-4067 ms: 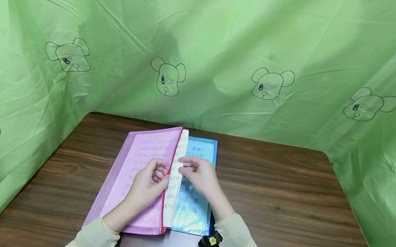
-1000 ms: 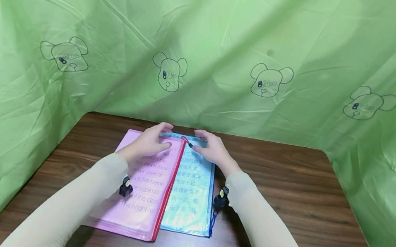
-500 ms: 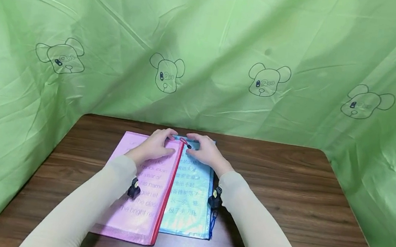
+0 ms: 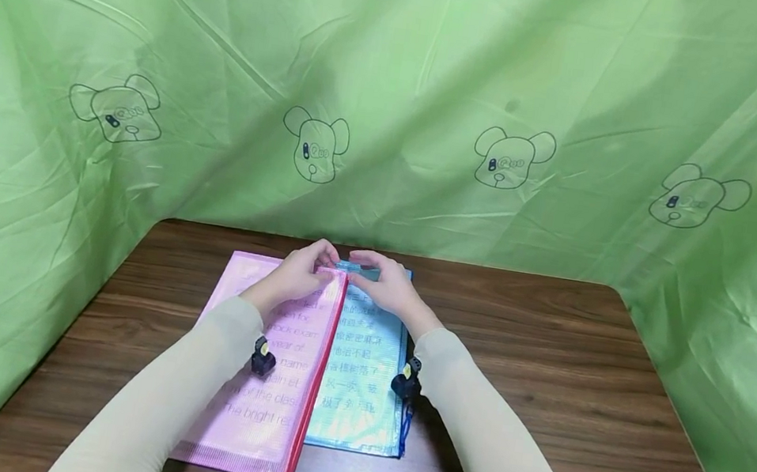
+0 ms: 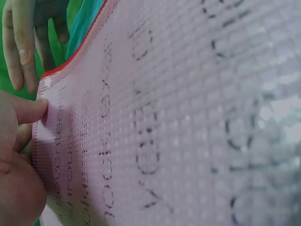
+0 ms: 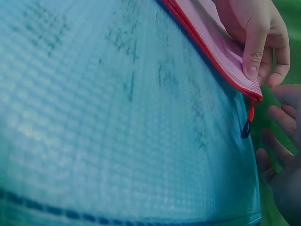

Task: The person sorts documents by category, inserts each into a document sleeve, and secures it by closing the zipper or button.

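Observation:
A pink mesh zipper pouch [image 4: 252,431] with a red zipper along its right edge holds a printed English sheet. It overlaps a blue mesh zipper pouch [image 4: 358,393] with Chinese print showing through. My left hand [image 4: 297,277] pinches the pink pouch's far right corner, thumb on top, and that corner is slightly lifted in the left wrist view. Beside that corner, over the blue pouch's far end, is my right hand [image 4: 389,289], its fingers loosely extended and holding nothing. The red zipper pull with a black tip [image 6: 247,128] dangles from the corner in the right wrist view.
Both pouches lie on a dark brown wooden table [image 4: 543,401]. A green curtain [image 4: 417,50] with bear-head outlines surrounds its back and sides. A blue cord [image 4: 405,427] sits at the blue pouch's near right corner.
Earlier, the white sheet stuck out of the pink pouch's right side; now it is inside and the red edge lies together. The pouch has shifted slightly toward me; my left hand has gripped its corner.

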Demonstrator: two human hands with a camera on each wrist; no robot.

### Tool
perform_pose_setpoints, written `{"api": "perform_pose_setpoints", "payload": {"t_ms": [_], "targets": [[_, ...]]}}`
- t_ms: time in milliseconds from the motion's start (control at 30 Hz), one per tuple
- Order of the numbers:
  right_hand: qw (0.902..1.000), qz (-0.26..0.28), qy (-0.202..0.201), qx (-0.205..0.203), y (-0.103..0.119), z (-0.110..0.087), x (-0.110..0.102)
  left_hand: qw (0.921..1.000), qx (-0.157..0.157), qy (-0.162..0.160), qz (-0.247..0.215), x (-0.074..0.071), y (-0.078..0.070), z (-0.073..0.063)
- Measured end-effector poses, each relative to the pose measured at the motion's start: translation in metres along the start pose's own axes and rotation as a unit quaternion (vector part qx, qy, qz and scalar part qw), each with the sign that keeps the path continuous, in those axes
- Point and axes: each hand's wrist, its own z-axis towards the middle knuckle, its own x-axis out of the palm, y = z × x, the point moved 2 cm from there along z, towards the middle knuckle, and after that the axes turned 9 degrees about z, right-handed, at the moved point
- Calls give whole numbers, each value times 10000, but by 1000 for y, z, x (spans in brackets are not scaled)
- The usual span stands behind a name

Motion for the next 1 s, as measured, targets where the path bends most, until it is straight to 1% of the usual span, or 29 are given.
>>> {"api": "perform_pose_setpoints", "payload": {"t_ms": [133,300,433,667,833,1000], "targets": [[9999,107,31,-69,3,2,2,9995,63,-150,-263,-3,-3,-2],[9997,247,13,53,5,3,5,9987,173,-273,-385,-7,-8,-6],[9994,325,-92,81,8,3,6,9983,220,-283,-455,-9,-9,-8],[9989,206,-387,172,14,-2,3,9972,268,-361,-593,-11,-13,-10],[9990,90,-402,159,16,-7,0,9974,175,-322,-616,-14,-18,-12],[9990,-88,-418,-129,17,-10,-3,9973,-38,-234,-701,-18,-22,-14]]}}
